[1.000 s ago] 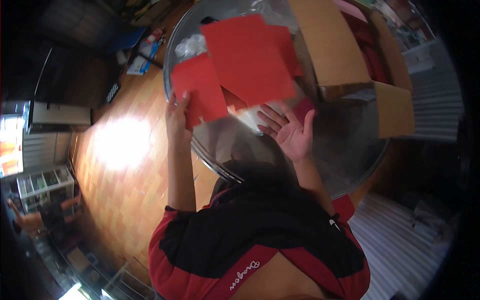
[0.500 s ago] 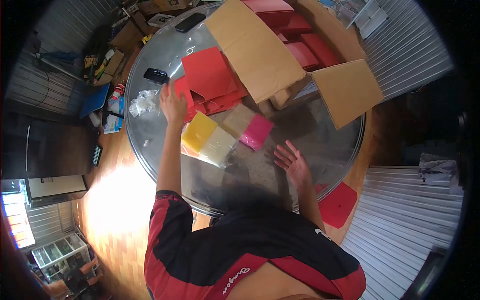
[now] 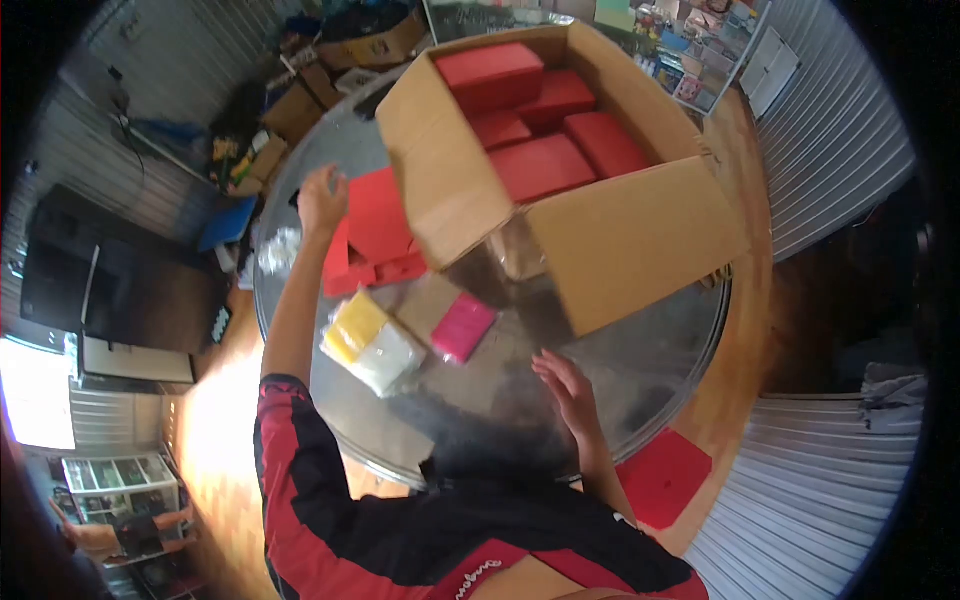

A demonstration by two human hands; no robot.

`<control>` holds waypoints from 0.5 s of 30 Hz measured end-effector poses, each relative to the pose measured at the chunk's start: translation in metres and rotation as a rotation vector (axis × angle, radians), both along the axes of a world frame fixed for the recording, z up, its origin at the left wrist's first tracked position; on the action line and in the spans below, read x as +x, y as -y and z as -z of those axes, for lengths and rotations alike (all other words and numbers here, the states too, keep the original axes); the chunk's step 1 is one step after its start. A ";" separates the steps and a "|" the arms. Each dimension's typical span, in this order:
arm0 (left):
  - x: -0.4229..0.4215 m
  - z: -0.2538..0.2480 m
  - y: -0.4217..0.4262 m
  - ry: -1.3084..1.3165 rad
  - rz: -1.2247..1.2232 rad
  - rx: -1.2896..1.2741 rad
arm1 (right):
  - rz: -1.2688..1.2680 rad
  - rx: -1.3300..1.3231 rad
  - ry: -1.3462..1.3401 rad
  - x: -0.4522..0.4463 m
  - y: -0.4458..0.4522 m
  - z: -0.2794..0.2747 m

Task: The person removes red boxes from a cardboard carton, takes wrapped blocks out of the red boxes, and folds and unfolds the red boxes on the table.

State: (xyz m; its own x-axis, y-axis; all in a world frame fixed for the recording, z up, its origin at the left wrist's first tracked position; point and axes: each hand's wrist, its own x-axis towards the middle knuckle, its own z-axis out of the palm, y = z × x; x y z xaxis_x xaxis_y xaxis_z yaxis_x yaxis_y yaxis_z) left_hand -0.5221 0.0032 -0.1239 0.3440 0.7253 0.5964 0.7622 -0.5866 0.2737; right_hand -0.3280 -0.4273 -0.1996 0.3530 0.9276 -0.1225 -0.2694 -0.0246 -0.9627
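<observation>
My left hand reaches over the far left of the table, its fingers loosely curled with a gap between thumb and fingertips. Beside and partly behind it is a small black object; I cannot tell whether they touch. To the hand's right lie flat red cardboard pieces. My right hand hovers over the near right of the table, fingers stretched and holding nothing. Between my arms are a plastic-wrapped yellow and white pack and a pink pack.
A large open cardboard box with several red boxes stands on the round glass table. Crumpled clear plastic lies at the left edge. A red sheet is on the floor at right. Another person shows at lower left.
The view has tilted upward, showing more of the box. My left hand has moved to the black object's side and its fingers have curled in. My right hand's fingers have drawn closer together.
</observation>
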 end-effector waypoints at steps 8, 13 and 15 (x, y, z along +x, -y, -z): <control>0.223 -0.115 -0.020 -0.704 0.280 0.267 | -0.017 0.042 0.155 0.044 0.059 0.032; 0.263 -0.048 -0.025 -0.744 0.043 0.419 | 0.011 0.206 0.692 0.041 0.053 0.034; 0.280 -0.078 0.005 -0.920 0.054 0.244 | -0.015 0.221 0.683 0.043 0.057 0.038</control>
State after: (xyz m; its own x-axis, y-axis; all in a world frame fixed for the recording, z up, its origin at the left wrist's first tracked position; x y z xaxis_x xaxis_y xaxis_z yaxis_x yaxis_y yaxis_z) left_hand -0.2417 -0.0019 -0.0463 0.7835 0.5855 0.2080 0.5876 -0.5893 -0.5545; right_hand -0.2848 -0.4848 -0.2378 0.2712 0.9103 0.3126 0.3935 0.1915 -0.8991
